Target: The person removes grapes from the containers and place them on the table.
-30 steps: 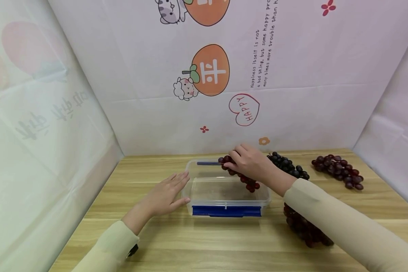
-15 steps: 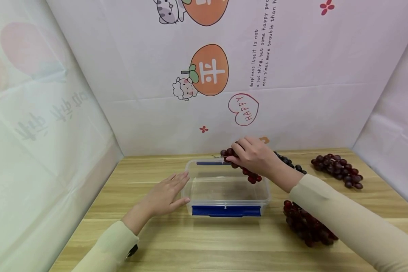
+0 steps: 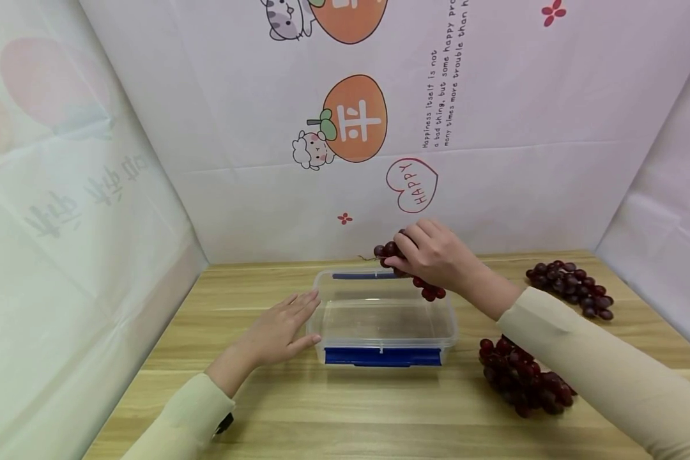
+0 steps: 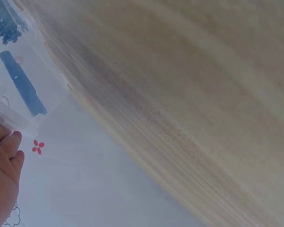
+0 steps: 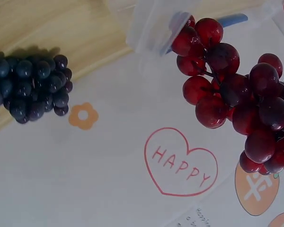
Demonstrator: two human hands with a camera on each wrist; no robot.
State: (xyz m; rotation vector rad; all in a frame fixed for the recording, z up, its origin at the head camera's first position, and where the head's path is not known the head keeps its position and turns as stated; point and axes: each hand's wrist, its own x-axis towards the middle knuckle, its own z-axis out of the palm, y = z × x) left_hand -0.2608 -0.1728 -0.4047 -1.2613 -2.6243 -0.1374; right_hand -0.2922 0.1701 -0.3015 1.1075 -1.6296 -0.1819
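My right hand (image 3: 434, 257) grips a bunch of red grapes (image 3: 429, 291) above the back right part of a clear plastic box (image 3: 374, 322) with blue latches. Its berries hang below the fingers, and a thin stem sticks out to the left. In the right wrist view the held grapes (image 5: 236, 94) appear large, red to dark purple, with the hand out of sight. My left hand (image 3: 278, 329) rests against the box's left side, fingers extended. The left wrist view shows part of that hand (image 4: 4, 165) beside the box's blue latch (image 4: 22, 82).
A second red bunch (image 3: 526, 380) lies on the wooden table right of the box, partly behind my right sleeve. Purple grapes (image 3: 569, 289) lie at the back right. Blue-black grapes (image 5: 31, 87) are hidden in the head view. A printed white sheet (image 3: 253, 211) stands behind.
My right hand has risen and moved slightly right and back, lifting the red grapes higher over the box. The left hand has stayed at the box's side.
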